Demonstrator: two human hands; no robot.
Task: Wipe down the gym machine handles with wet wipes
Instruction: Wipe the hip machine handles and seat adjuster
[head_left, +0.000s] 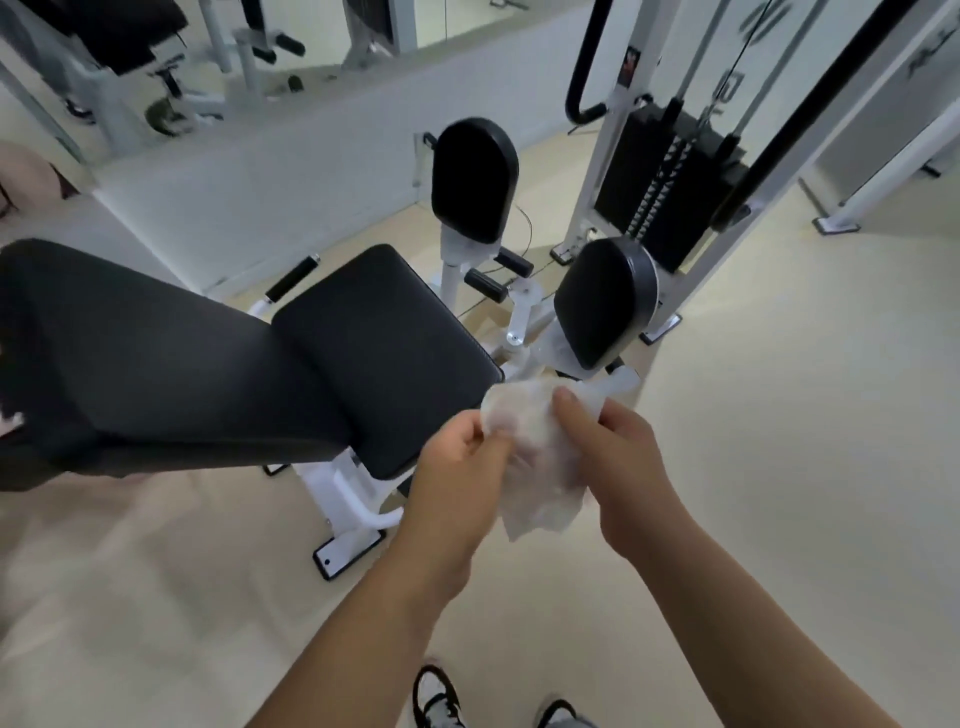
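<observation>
The person stands at the front corner of the seat and holds one crumpled white wipe in the air between both hands. The left hand has its fingers curled and pinches the left edge of the wipe. The right hand grips the right side, with the thumb on top and the fingers behind the cloth. The wipe hangs just before the seat's right front edge and below the right pad, and it touches neither.

A black handle sticks out on the far side of the seat, close to the white wall and well apart from the hands. The passage there is narrow. To the right, the beige floor is wide up to the weight stack. The base foot of the machine lies near the left forearm.

A small sticker is on the white post, and grey letters are on the panel at the top right; both are too blurred to read.
</observation>
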